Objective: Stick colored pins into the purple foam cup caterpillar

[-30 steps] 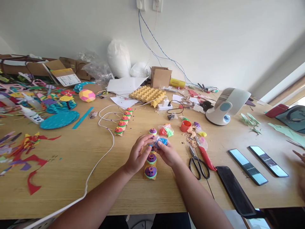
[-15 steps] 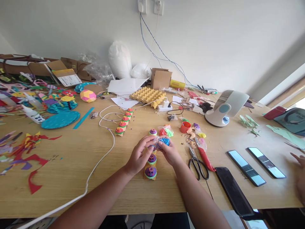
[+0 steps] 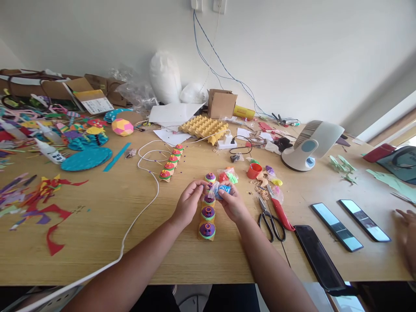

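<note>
The right hand [image 3: 233,204] holds a clear bag with blue clay [image 3: 224,191], its thumb pressing upon the blue part. The left hand [image 3: 189,204] is just beside this bag, with thumb and forefinger brought close together; I cannot tell if some small piece is between them. Both hands are above a purple row [image 3: 207,229] of domed figures, which stands on the table [image 3: 175,264] and is partly covered by the bag. Just behind the bag lies a packet of red and green clay [image 3: 231,177]. To its right there is a red cup [image 3: 254,171], and nearer to the person lie black-handled scissors [image 3: 272,223] beside a red-handled tool [image 3: 282,213]. On the left side, a red row [image 3: 169,166] of similar figures stands near the loops of a white cable [image 3: 129,234]. Farther back are a yellow egg tray [image 3: 203,127] and a white fan [image 3: 308,147]. At the right edge, another person's hand [image 3: 408,223] is visible near two phone-like slabs [image 3: 364,220].
</note>
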Tool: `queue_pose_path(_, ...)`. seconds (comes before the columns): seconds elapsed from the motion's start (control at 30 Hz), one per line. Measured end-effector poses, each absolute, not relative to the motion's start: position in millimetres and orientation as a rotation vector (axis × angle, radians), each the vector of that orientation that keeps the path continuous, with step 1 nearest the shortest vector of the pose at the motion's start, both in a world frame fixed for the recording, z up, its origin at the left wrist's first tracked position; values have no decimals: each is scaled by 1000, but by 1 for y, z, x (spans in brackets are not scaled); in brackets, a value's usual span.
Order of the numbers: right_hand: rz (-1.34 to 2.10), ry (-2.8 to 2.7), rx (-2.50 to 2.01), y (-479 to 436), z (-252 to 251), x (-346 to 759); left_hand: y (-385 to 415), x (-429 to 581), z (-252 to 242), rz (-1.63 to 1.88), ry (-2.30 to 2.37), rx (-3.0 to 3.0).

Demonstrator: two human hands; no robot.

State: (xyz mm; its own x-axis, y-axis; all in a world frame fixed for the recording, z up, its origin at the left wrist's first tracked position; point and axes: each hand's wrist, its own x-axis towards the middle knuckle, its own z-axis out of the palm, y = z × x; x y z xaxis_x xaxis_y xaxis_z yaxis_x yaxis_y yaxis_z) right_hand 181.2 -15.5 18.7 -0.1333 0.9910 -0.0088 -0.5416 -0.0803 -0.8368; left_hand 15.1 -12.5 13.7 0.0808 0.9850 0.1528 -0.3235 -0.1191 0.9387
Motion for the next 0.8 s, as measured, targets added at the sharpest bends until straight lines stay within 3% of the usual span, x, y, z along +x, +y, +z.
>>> queue_pose_path(0.23,1543,-808,-760,-15,20,180,-11,20,17,1267,716,851)
queue_pose_path(0.8,1506,-839,-815,-15,18,182,-6,18,12,1251,777,871)
